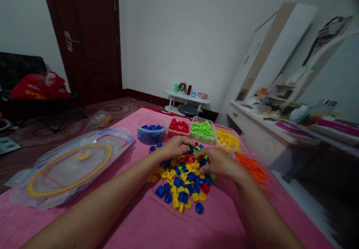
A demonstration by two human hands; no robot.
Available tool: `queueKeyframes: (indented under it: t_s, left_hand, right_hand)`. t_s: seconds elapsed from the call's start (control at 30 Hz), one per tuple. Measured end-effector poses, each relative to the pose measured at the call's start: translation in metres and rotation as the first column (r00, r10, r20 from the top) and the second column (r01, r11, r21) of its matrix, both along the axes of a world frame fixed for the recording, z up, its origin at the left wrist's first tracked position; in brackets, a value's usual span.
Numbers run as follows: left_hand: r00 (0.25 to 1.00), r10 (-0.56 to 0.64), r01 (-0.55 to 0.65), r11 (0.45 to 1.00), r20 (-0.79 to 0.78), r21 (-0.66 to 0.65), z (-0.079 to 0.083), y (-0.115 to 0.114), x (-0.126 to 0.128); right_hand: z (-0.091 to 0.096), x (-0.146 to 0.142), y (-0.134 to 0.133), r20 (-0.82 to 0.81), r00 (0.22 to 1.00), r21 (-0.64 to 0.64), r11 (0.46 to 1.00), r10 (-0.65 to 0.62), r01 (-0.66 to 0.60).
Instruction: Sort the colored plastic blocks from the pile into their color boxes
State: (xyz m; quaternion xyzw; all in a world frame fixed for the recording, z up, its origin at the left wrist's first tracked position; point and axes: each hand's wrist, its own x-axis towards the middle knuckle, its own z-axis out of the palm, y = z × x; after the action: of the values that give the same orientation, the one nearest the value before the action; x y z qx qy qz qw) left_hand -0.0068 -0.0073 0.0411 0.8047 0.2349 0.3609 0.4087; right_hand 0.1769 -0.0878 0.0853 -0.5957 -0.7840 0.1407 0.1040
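Observation:
A mixed pile of toy building bricks (182, 181), mostly yellow and blue with some red and green, lies on the pink cloth (134, 219). Over the far left part of the pile is my left hand (176, 147), fingers stretched to the right and thumb apart. My right hand (218, 162) reaches into the right side, its fingers bent and spread from the thumb among the bricks. No brick can be made out in either hand, though some fingertips are hidden. A loose blue wheel-shaped piece (199, 208) lies at the near edge.
Behind the pile stand a round tub of blue bricks (151, 129) and boxes of red bricks (178, 126), green bricks (202, 130) and yellow bricks (227, 140). Orange bricks (252, 170) lie at right. Stacked clear lids (70, 166) cover the left side.

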Motion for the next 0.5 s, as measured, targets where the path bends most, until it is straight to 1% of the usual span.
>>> queueKeyframes:
  t_s: [0.03, 0.07, 0.1, 0.13, 0.17, 0.2, 0.23, 0.27, 0.3, 0.33, 0.4, 0.43, 0.5]
  left_hand:
    - [0.997, -0.001, 0.010, 0.994, 0.082, -0.107, 0.003, -0.001, 0.001]
    - [0.985, 0.018, 0.023, 0.972, 0.173, -0.235, 0.006, -0.001, 0.002]
    - [0.959, 0.064, 0.046, 0.925, 0.274, -0.376, 0.008, -0.001, 0.003]
    - [0.917, 0.137, 0.085, 0.850, 0.374, -0.519, 0.010, -0.002, 0.004]
    - [0.856, 0.233, 0.144, 0.748, 0.461, -0.647, 0.011, -0.002, 0.004]
    - [0.780, 0.348, 0.214, 0.631, 0.519, -0.745, 0.013, -0.003, 0.004]
    - [0.698, 0.463, 0.281, 0.524, 0.546, -0.804, 0.014, -0.004, 0.004]
    - [0.619, 0.563, 0.331, 0.447, 0.549, -0.831, 0.015, -0.005, 0.004]
    - [0.548, 0.638, 0.359, 0.406, 0.542, -0.840, 0.016, -0.006, 0.004]
    - [0.491, 0.687, 0.370, 0.394, 0.537, -0.842, 0.016, -0.007, 0.005]
    - [0.414, 0.729, 0.369, 0.413, 0.545, -0.833, 0.016, -0.009, 0.006]
    - [0.392, 0.740, 0.365, 0.421, 0.547, -0.830, 0.015, -0.010, 0.007]
    - [0.378, 0.749, 0.354, 0.426, 0.544, -0.833, 0.015, -0.009, 0.007]
  right_hand:
    - [-0.004, -0.002, -0.001, 0.040, 0.999, -0.006, 1.000, -0.004, 0.005]
    - [-0.008, -0.005, -0.002, 0.073, 0.997, -0.004, 1.000, -0.013, 0.013]
    - [-0.012, -0.008, -0.001, 0.101, 0.995, 0.002, 1.000, -0.027, 0.027]
    - [-0.016, -0.012, 0.000, 0.124, 0.991, 0.009, 0.999, -0.043, 0.042]
    - [-0.020, -0.014, 0.001, 0.140, 0.988, 0.016, 0.998, -0.060, 0.058]
    - [-0.022, -0.016, 0.003, 0.148, 0.986, 0.024, 0.997, -0.077, 0.074]
    - [-0.024, -0.018, 0.005, 0.152, 0.984, 0.032, 0.995, -0.094, 0.090]
    - [-0.024, -0.019, 0.006, 0.150, 0.983, 0.038, 0.994, -0.104, 0.100]
    - [-0.023, -0.019, 0.006, 0.147, 0.983, 0.046, 0.993, -0.112, 0.106]
    - [-0.021, -0.020, 0.006, 0.140, 0.983, 0.059, 0.992, -0.122, 0.115]
    - [-0.016, -0.022, 0.004, 0.112, 0.985, 0.102, 0.987, -0.132, 0.120]
    - [-0.013, -0.023, 0.002, 0.084, 0.990, 0.119, 0.988, -0.110, 0.100]
    - [-0.008, -0.029, -0.004, 0.001, 1.000, 0.111, 0.994, 0.009, -0.009]
